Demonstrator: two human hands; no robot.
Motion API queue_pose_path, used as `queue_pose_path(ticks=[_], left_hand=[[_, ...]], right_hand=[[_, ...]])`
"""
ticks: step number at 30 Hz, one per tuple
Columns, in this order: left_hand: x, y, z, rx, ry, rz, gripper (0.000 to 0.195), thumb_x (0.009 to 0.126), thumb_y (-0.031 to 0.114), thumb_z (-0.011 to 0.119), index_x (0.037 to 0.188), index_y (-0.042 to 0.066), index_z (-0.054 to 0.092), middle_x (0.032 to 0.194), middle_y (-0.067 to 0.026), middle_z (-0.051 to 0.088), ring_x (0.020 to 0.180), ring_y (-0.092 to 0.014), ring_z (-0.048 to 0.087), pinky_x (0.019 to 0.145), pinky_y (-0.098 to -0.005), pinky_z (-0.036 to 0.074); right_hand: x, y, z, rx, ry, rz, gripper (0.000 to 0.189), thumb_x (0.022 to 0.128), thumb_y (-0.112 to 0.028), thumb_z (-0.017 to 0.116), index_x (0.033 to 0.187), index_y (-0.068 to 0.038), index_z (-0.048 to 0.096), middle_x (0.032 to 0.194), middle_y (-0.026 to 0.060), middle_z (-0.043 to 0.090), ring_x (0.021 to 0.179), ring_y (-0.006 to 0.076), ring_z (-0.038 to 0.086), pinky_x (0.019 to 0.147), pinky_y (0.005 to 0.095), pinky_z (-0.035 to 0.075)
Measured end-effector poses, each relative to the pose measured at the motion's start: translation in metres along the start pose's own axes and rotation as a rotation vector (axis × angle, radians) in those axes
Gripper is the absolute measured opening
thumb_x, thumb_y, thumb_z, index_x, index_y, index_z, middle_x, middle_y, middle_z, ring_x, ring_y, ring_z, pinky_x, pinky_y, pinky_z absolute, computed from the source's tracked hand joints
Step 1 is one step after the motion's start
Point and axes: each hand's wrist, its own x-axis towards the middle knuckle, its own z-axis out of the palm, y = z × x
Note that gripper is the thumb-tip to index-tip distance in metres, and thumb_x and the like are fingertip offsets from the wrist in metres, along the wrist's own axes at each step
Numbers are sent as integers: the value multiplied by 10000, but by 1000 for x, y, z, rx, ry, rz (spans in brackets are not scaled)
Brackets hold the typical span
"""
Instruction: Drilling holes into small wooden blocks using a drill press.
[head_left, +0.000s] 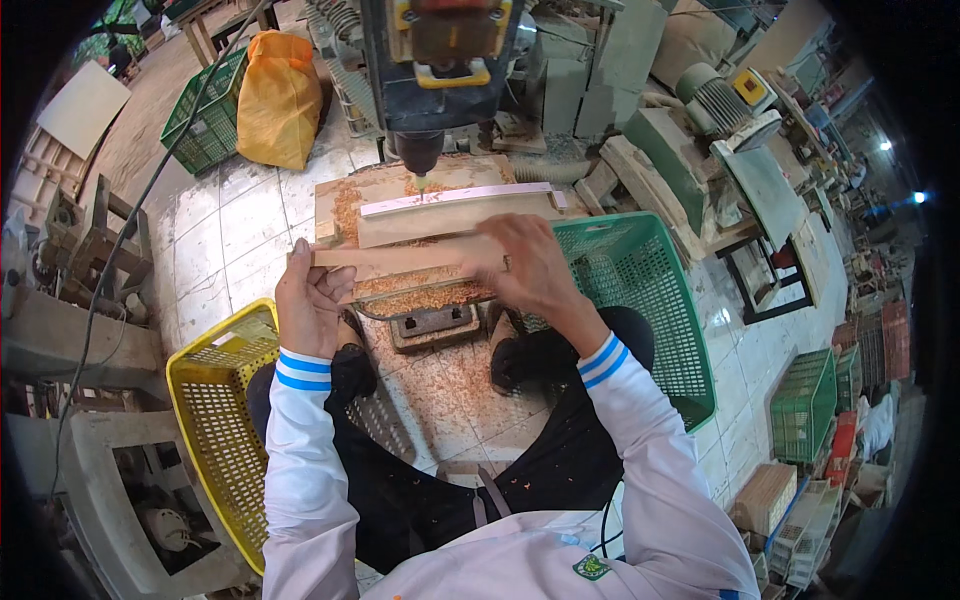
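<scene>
My left hand (311, 300) grips one end of a flat wooden strip (405, 255), its thumb on the near-left end. Over the other end is my right hand (529, 262), blurred by motion, with its fingers bent; whether they grip the wood is unclear. Behind the strip, a drill press (442, 75) points its bit (421, 187) down at a wooden board used as a fence (450, 214), topped by a white strip (465, 198). The wooden worktable (330, 184) carries many orange-brown wood shavings (420, 301), thickest along its front edge.
A yellow plastic crate (217, 420) stands by my left leg, a green one (675, 330) by my right. An orange sack (279, 97) leans beside another green crate (214, 105). A cable (142, 202) crosses the left side. A motor-driven machine (720, 105) stands at back right.
</scene>
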Motion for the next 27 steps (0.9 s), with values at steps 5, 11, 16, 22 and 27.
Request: queue_pose_path(ticks=[5, 11, 16, 22, 27], left_hand=[[3, 5, -5, 75, 34, 31, 297, 1021, 350, 550, 1018, 56, 594, 932, -163, 724, 661, -126, 645, 645, -250, 566], [5, 2, -10, 84, 30, 53, 283, 1016, 336, 566, 1017, 56, 599, 900, -136, 722, 651, -129, 636, 615, -253, 548], [6, -6, -11, 95, 37, 51, 276, 1014, 333, 575, 1034, 60, 608, 893, -119, 720, 683, -133, 662, 628, -259, 558], [5, -19, 0, 13, 52, -27, 260, 1018, 306, 576, 1084, 56, 608, 959, -107, 716, 758, -138, 686, 679, -264, 564], [7, -22, 2, 95, 46, -71, 276, 1019, 263, 574, 1174, 35, 595, 1007, -103, 708, 818, -151, 694, 678, -252, 544]], right_hand=[[-2, 31, 23, -149, 91, 413, 597, 988, -547, 457, 1139, 0, 641, 1133, 160, 636, 1093, 330, 575, 1049, 481, 318], [9, 7, 22, 394, -173, 240, 611, 1026, -524, 396, 1276, -11, 615, 1021, 99, 699, 1196, 282, 554, 1141, 445, 237], [-2, -15, 9, 791, -159, 250, 386, 960, -299, 631, 1239, -33, 639, 1013, 101, 701, 1084, 274, 621, 1006, 392, 430], [-4, -8, 15, 180, -72, -24, 321, 836, -172, 719, 1135, -66, 674, 1082, 105, 640, 1040, 304, 601, 924, 412, 466], [10, 34, 6, 18, 51, -41, 237, 837, -155, 707, 1062, -91, 671, 1072, 63, 621, 1091, 284, 564, 975, 421, 400]])
